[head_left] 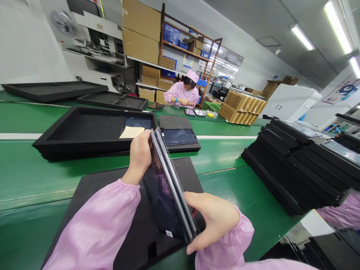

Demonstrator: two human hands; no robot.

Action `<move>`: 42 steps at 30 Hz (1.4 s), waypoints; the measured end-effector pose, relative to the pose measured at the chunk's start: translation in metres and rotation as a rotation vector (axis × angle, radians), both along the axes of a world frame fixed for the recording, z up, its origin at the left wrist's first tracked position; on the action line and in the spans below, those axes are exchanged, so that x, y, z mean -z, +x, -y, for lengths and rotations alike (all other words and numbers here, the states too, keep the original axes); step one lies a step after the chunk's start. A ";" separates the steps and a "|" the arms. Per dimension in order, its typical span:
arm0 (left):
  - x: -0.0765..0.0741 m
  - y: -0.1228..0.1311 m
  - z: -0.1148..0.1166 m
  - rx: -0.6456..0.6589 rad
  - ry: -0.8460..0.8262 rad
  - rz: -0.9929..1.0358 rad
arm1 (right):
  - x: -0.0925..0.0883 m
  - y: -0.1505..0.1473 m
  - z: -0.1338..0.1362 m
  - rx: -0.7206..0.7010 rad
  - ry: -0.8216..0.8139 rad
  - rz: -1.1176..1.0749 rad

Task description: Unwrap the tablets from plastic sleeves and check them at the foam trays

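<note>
Pink sleeves (98,225), black trays (84,131), green belt (28,172), tan sheet (131,132).

Two hands (141,153), two tablets (168,195) and one co-worker (181,93).

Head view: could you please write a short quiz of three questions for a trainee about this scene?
1. True or false: the left hand and the right hand hold the tablets on edge.
2. What lies in the black tray? A: a beige sheet. B: a red cup. C: scissors.
3. Fill in: the belt is ____ in colour.
Key: 1 true; 2 A; 3 green.
</note>
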State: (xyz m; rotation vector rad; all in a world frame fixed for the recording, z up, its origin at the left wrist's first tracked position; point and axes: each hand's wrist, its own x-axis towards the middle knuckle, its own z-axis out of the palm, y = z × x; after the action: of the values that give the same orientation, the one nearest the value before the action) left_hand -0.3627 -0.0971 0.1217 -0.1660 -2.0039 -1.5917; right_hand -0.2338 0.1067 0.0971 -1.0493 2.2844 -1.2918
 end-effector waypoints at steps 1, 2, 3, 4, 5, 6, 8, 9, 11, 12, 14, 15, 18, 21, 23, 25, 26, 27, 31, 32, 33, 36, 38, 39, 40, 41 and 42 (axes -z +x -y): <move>0.000 0.000 0.000 -0.005 -0.001 -0.004 | 0.000 -0.001 0.000 -0.015 -0.015 0.002; 0.000 0.001 0.000 -0.014 -0.004 -0.010 | 0.000 -0.001 -0.001 -0.030 -0.031 0.005; -0.001 0.001 0.000 -0.021 -0.009 -0.017 | -0.001 -0.002 -0.001 -0.044 -0.043 0.013; -0.001 0.002 0.000 -0.025 -0.015 -0.025 | -0.002 -0.002 -0.002 -0.055 -0.053 0.027; -0.001 0.003 -0.001 -0.025 -0.019 -0.032 | -0.004 -0.001 -0.002 -0.056 -0.064 0.041; -0.001 0.003 -0.001 -0.022 -0.017 -0.039 | -0.006 -0.001 -0.002 -0.047 -0.068 0.058; -0.002 0.005 -0.003 -0.009 0.007 -0.044 | -0.012 0.002 0.000 -0.001 -0.070 0.076; -0.002 0.006 -0.004 -0.006 0.025 -0.045 | -0.015 0.003 0.001 0.037 -0.070 0.069; -0.004 0.010 -0.006 0.008 0.063 -0.042 | -0.021 0.007 0.005 0.108 -0.061 0.035; -0.005 0.012 -0.007 0.023 0.077 -0.041 | -0.023 0.009 0.007 0.132 -0.056 0.017; -0.009 0.018 -0.008 0.063 0.103 -0.048 | -0.025 0.011 0.010 0.149 -0.048 -0.007; -0.011 0.021 -0.009 0.089 0.112 -0.055 | -0.026 0.012 0.011 0.149 -0.048 -0.010; -0.016 0.031 -0.012 0.152 0.113 -0.086 | -0.025 0.014 0.013 0.149 -0.084 -0.014; -0.019 0.040 -0.013 0.205 0.107 -0.106 | -0.026 0.014 0.014 0.169 -0.147 -0.018; -0.019 0.044 -0.014 0.254 0.098 -0.129 | -0.027 0.014 0.016 0.189 -0.198 -0.019; -0.018 0.045 -0.015 0.302 0.084 -0.158 | -0.027 0.014 0.018 0.210 -0.242 -0.023; -0.017 0.045 -0.016 0.320 0.078 -0.172 | -0.027 0.014 0.020 0.220 -0.259 -0.028; -0.015 0.045 -0.016 0.337 0.075 -0.182 | -0.026 0.014 0.022 0.232 -0.275 -0.033; -0.010 0.045 -0.016 0.388 0.076 -0.235 | -0.013 0.012 0.029 0.286 -0.463 -0.084; -0.009 0.045 -0.015 0.398 0.074 -0.256 | -0.009 0.012 0.032 0.315 -0.539 -0.110; -0.009 0.047 -0.016 0.413 0.074 -0.279 | -0.006 0.012 0.036 0.352 -0.616 -0.142; -0.011 0.052 -0.017 0.482 0.074 -0.350 | -0.002 0.014 0.048 0.456 -0.800 -0.216; -0.013 0.055 -0.020 0.514 0.040 -0.419 | -0.005 0.017 0.056 0.511 -0.866 -0.221; -0.014 0.057 -0.021 0.516 0.007 -0.457 | -0.007 0.019 0.059 0.539 -0.886 -0.222; -0.014 0.059 -0.023 0.511 -0.028 -0.495 | -0.010 0.021 0.062 0.571 -0.902 -0.225; -0.014 0.061 -0.025 0.503 -0.063 -0.529 | -0.013 0.023 0.063 0.602 -0.916 -0.235; -0.013 0.063 -0.026 0.495 -0.095 -0.558 | -0.015 0.025 0.064 0.628 -0.926 -0.252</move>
State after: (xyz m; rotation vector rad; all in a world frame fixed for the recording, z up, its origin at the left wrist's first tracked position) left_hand -0.3001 -0.0709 0.1350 -1.0879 -1.6588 -1.4980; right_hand -0.2091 0.0422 0.1122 -0.7335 2.2768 -2.7747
